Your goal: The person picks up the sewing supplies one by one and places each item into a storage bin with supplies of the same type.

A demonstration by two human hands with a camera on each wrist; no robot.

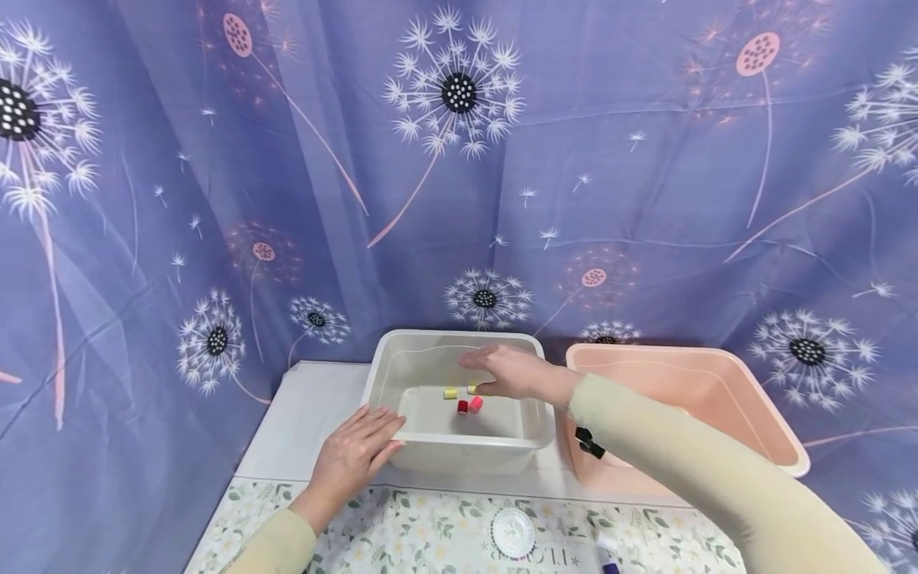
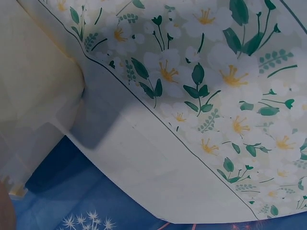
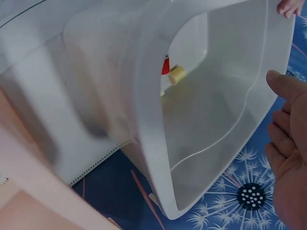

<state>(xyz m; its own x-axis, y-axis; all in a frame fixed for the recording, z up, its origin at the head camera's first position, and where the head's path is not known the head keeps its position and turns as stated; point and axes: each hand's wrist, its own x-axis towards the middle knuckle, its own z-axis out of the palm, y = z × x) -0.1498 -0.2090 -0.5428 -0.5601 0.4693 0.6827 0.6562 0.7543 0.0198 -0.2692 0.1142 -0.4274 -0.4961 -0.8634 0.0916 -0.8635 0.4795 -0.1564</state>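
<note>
A white plastic basin [image 1: 466,441] stands at the middle of the table in the head view. On its floor lie two small yellow cylinders [image 1: 450,394], a dark red cylinder [image 1: 462,407] and a pinkish-red cylinder [image 1: 476,404]. My left hand [image 1: 355,446] rests on the basin's near left rim, fingers extended. Over the basin's right half reaches my right hand [image 1: 512,373], above the cylinders, with its fingers stretched out and nothing seen in it. The right wrist view shows that hand [image 3: 292,148] beside a yellow cylinder [image 3: 178,75] and a red one [image 3: 166,65] deeper in the basin.
A peach-coloured basin [image 1: 796,466] stands at the right, partly behind my right sleeve. On the flowered tablecloth [image 1: 423,530] in front lie a white round ornate piece [image 1: 512,533] and a white-and-purple object [image 1: 608,554]. A blue-purple dandelion curtain [image 1: 459,199] hangs behind.
</note>
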